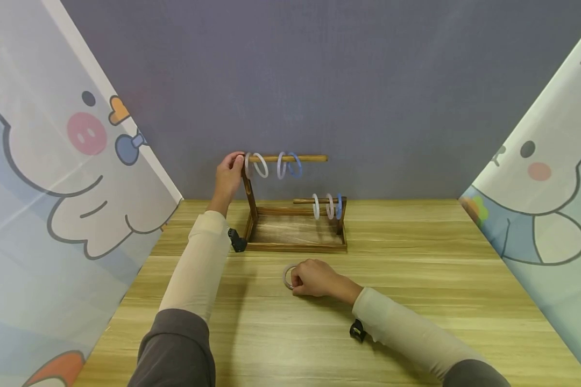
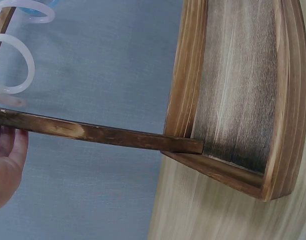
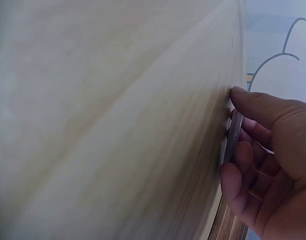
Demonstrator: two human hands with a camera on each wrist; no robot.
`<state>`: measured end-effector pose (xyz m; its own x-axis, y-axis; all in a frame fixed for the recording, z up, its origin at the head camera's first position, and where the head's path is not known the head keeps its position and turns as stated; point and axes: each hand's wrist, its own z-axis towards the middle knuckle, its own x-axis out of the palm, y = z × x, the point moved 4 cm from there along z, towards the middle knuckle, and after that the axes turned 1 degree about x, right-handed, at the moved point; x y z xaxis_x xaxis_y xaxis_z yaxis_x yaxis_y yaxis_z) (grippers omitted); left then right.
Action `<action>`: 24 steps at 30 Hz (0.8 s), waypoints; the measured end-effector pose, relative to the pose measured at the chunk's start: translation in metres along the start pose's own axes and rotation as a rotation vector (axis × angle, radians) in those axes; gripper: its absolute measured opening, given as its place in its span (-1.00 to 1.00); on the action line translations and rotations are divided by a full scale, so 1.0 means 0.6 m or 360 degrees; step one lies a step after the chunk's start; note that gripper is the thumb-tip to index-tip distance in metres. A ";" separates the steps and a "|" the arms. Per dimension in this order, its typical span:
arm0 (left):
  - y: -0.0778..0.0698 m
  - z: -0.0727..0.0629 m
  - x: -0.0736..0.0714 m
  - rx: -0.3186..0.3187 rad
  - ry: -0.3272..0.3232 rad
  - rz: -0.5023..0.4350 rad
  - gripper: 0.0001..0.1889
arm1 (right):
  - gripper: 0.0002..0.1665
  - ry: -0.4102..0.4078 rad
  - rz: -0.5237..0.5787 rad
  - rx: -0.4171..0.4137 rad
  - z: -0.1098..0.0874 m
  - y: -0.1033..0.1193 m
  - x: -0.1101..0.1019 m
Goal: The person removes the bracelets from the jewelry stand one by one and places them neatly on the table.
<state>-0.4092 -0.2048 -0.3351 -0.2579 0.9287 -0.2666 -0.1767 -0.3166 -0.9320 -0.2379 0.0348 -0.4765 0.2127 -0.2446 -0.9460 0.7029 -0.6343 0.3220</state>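
A wooden bangle rack (image 1: 295, 248) stands toward the back of the table, with a taller post on its left and a shorter one on its right. My left hand (image 1: 228, 174) grips the top of the taller post (image 2: 108, 136), fingers behind it. In front of the rack, a greyish-purple bangle (image 1: 285, 276) lies at the tabletop. The thumb and fingers of my right hand (image 1: 316, 278) hold its right side, covering that part in the head view. Seen from the right wrist, the bangle (image 3: 234, 135) shows edge-on between thumb and fingers.
Several bangles hang on the upper bar (image 1: 314, 158), among them a white one (image 1: 261, 165) and a blue one (image 1: 296, 165). The lower bar (image 1: 300, 201) carries white, pinkish and blue bangles. Behind the table (image 1: 416, 258) rises a grey wall panel (image 1: 368, 97); cartoon-printed sheets flank both sides.
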 end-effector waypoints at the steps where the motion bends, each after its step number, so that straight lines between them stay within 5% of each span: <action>1: 0.000 0.000 0.000 -0.0001 0.0000 -0.0002 -0.58 | -0.71 0.0005 0.0003 0.0005 0.000 0.000 0.000; 24: 0.002 0.002 0.000 0.0015 -0.0008 -0.0005 -0.59 | -0.77 0.0041 0.0077 0.0094 -0.001 -0.002 -0.007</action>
<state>-0.4109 -0.2055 -0.3361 -0.2618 0.9288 -0.2623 -0.1867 -0.3153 -0.9304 -0.2392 0.0370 -0.4728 0.2634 -0.2576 -0.9297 0.6503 -0.6644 0.3684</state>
